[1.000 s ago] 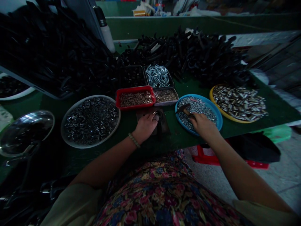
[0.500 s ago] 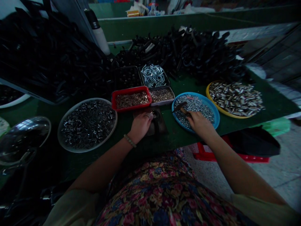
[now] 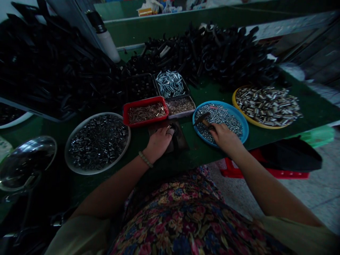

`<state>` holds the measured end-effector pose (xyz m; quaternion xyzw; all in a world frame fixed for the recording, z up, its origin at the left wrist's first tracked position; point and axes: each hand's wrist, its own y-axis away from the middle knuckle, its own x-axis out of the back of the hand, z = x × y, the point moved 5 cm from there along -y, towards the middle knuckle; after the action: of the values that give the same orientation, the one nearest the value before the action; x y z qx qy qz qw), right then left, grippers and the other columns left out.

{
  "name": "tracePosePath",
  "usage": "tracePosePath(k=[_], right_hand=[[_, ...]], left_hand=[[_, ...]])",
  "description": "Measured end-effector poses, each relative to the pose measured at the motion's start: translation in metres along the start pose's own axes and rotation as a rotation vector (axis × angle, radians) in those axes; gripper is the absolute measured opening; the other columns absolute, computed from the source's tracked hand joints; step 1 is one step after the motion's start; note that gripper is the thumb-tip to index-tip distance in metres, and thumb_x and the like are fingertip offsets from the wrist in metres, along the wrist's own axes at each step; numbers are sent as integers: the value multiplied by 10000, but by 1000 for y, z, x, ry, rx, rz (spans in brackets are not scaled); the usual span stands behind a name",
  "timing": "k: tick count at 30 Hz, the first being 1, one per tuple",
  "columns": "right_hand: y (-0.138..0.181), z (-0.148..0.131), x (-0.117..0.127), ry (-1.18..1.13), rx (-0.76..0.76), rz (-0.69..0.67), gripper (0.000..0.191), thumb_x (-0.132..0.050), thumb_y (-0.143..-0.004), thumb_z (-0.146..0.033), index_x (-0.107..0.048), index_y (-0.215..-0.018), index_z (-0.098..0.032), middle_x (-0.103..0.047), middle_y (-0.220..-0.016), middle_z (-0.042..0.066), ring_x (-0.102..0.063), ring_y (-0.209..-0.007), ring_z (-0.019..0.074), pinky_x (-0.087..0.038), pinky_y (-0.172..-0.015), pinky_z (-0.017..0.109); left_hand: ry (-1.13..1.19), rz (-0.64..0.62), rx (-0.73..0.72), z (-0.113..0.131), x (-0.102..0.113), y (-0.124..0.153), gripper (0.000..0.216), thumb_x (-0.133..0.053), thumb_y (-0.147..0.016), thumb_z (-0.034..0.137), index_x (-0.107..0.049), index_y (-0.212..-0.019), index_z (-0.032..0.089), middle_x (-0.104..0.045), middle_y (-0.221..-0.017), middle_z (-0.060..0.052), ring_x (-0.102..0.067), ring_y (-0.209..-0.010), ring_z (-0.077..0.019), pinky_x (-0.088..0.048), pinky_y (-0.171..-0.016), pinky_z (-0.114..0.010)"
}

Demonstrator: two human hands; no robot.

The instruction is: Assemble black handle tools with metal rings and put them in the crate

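Observation:
Over a dark flat plate (image 3: 181, 140) in front of me, my left hand (image 3: 160, 140) has its fingers pinched around a small black part (image 3: 174, 128), whose kind I cannot make out. My right hand (image 3: 225, 138) is closed around the wooden handle of a small hammer (image 3: 202, 119). The hammer's dark head is above the blue tray (image 3: 245, 132), which holds many small silvery metal pieces. Just beyond my left hand is a red tray (image 3: 126, 117) of thin coppery pins.
A tray of metal rings (image 3: 98, 141) lies left. Behind stand a bin of screws (image 3: 171, 84) and a pile of black handle-like parts (image 3: 220, 53). A yellow tray (image 3: 240, 118) with metal sleeves is right. A red stool (image 3: 233, 170) stands below the table edge.
The view has shifted slightly. My left fingers have closed further over the small part on the plate. The hammer stays in my right hand above the blue tray.

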<state>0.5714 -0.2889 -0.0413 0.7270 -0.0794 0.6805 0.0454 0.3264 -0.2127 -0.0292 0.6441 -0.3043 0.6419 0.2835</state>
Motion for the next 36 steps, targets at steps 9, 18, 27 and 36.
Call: tracePosePath(k=[9, 18, 27, 36], right_hand=[[3, -1, -6, -22, 4, 26, 338, -412, -950, -294, -523, -1215, -116, -584, -1096, 163, -608, -938, 280, -511, -766, 381], [-31, 27, 3, -3, 82, 124, 348, -414, -946, -331, -603, -1122, -98, -606, -1085, 169, -559, -1056, 292, -450, -914, 404], [-121, 51, 9, 56, -82, 69, 233, -450, -878, -187, -593, -1017, -66, -610, -1065, 226, -617, -963, 328, -483, -786, 431], [-33, -110, 28, -1190, 184, 116, 210, -383, -973, -440, -418, -944, -234, -680, -854, 33, -664, -688, 152, -547, -651, 309]], left_hand=[[-21, 22, -17, 0, -6, 2, 184, -444, -938, 170, -594, -1039, 132, -606, -986, -105, -574, -933, -213, -486, -791, -306], [1, 43, -4, -1, -11, 2, 201, -433, -935, 162, -598, -1042, 121, -601, -954, -115, -574, -907, -231, -487, -783, -332], [331, 236, 144, -20, -10, 11, 192, -450, -946, 217, -617, -1014, 151, -644, -992, -74, -571, -950, -196, -469, -900, -327], [427, 266, 172, -22, -11, 15, 219, -464, -937, 227, -621, -1069, 151, -656, -1033, -81, -558, -979, -219, -461, -913, -357]])
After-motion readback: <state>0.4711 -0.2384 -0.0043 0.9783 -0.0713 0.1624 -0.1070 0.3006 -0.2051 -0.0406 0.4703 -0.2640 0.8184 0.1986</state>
